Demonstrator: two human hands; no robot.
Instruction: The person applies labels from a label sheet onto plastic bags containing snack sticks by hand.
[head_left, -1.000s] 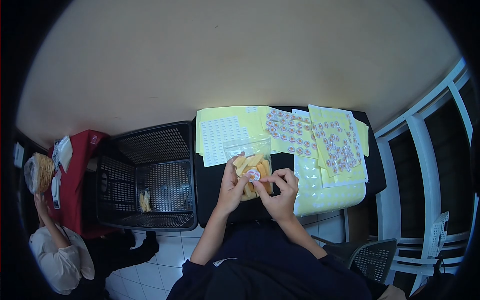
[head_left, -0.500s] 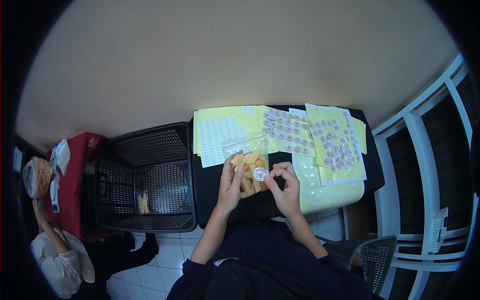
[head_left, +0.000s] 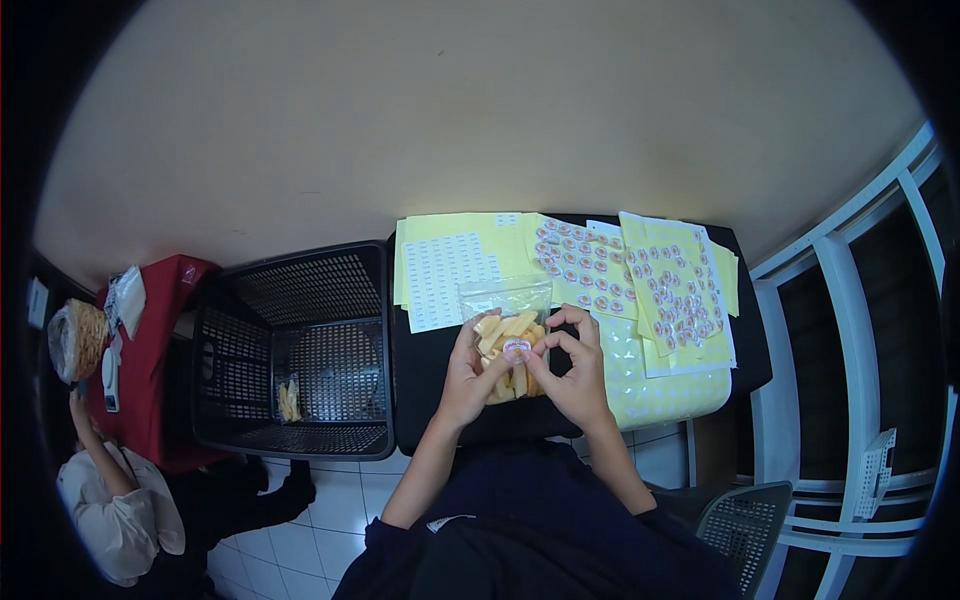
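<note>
In front of me a clear zip bag (head_left: pixel 508 292) of pale yellow, stick-shaped snack pieces is held upright over the black-covered table. My left hand (head_left: pixel 468 375) grips it by the left side, its thumb reaching over the front onto a round sticker (head_left: pixel 516 346). At the sticker's right edge is the thumb of my right hand (head_left: pixel 575 370), the index finger bent toward it and the other fingers curled beside the bag. The sticker's lower part is covered by my thumbs. Behind the bag lies a sheet of small white labels (head_left: pixel 440 280).
Yellow sheets of round stickers (head_left: pixel 680 290) overlap on the table's right. A black plastic crate (head_left: pixel 290 440) stands left, with one small snack bag (head_left: pixel 289 400) inside. Farther left, a person (head_left: pixel 120 510) reaches toward a woven basket (head_left: pixel 85 340) by a red-covered table (head_left: pixel 150 380). A chair (head_left: pixel 745 525) is at right.
My left thumb has come across onto the sticker, which now lies against the bag front and is partly covered. The right hand has stayed at its edge; the view has shifted slightly.
</note>
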